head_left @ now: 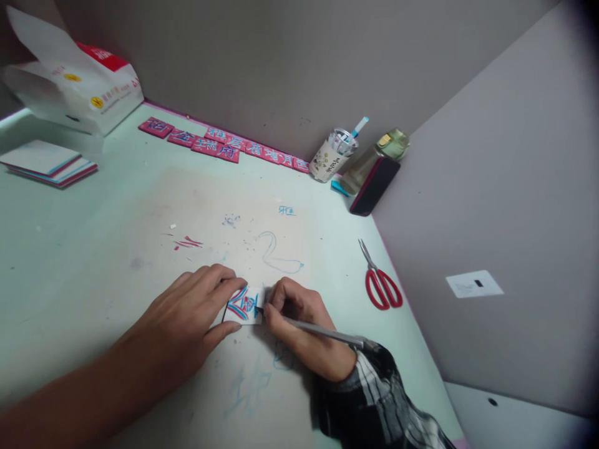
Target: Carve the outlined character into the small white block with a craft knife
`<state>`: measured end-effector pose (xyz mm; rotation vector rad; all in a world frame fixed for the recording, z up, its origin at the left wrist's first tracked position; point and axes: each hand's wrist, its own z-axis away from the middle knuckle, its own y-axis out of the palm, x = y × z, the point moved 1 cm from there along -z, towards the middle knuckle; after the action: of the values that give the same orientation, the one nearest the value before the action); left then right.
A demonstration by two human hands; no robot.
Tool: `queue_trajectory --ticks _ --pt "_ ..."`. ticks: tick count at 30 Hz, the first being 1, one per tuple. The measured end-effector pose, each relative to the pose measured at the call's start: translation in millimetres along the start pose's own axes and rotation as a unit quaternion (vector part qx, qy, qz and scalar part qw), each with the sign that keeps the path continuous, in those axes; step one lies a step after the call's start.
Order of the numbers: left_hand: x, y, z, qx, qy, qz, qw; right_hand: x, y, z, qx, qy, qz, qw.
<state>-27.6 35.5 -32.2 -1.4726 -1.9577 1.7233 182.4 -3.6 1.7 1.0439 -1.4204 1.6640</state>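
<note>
A small white card (pixel 254 295) lies flat on the table, with a character in red and blue strokes on its face. My left hand (pixel 196 305) holds it down at its left side, thumb on the near edge and index finger on the far edge. In my right hand (pixel 304 324) is a slim grey-handled craft knife (pixel 322 330), gripped like a pen. Its dark tip touches the right part of the character. Beyond my left hand are thin red scraps (pixel 188 242) and white bits.
Red-handled scissors (pixel 381 287) lie at the right edge. At the back stand a pen cup (pixel 327 159), a bottle (pixel 369 165) and a leaning phone (pixel 374 186). Red character tiles (pixel 215 146) line the wall. Stacked boards (pixel 44 159) and a paper bag (pixel 103 93) occupy the left.
</note>
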Motion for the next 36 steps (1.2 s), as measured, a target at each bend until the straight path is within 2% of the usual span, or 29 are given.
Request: queue_trajectory --ticks 3,8,36 --pt "0.6 0.5 0.1 0.001 -0.001 0.000 1.000 4.1 -1.0 0.1 0.011 -0.013 0.038 0.999" --pt "1.1 1.1 1.0 0.010 -0.009 0.001 1.000 10.1 -3.5 -0.2 0.031 -0.080 0.095 0.992" --pt "-1.7 -0.8 0.2 0.003 -0.015 -0.006 1.000 10.6 -7.0 1.2 0.064 -0.085 0.088 0.990"
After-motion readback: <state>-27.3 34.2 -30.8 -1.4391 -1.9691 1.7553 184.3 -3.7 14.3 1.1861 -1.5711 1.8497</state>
